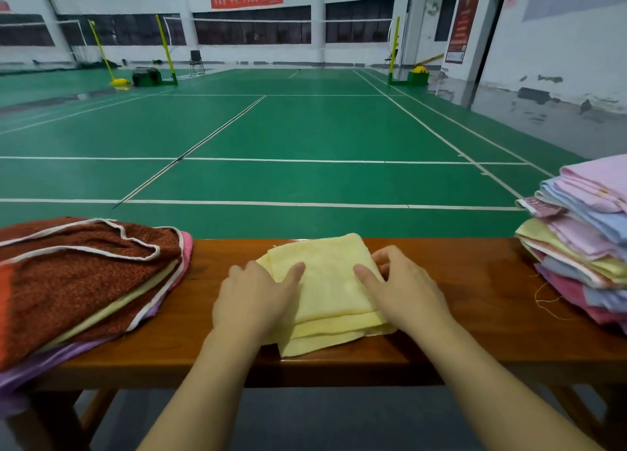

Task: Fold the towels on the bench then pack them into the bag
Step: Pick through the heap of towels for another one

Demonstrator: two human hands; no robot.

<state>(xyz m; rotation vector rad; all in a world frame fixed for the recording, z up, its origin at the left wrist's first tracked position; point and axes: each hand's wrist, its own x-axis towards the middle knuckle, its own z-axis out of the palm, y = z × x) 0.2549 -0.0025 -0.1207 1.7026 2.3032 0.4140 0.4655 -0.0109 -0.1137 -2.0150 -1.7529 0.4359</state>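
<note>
A folded pale yellow towel (325, 291) lies in the middle of the brown wooden bench (475, 281). My left hand (254, 301) rests flat on the towel's left edge, fingers stretched forward. My right hand (403, 291) presses on its right edge with fingers slightly bent. A stack of folded towels, a brown one with white trim on top (78, 274), lies at the left end of the bench. A loose heap of pink, blue and yellow towels (583, 240) sits at the right end. No bag is in view.
Beyond the bench stretches a green badminton court (305, 135) with white lines, net posts (166, 50) and a chair (196, 62) far back. A grey floor strip and a wall with a doorway (488, 40) run along the right.
</note>
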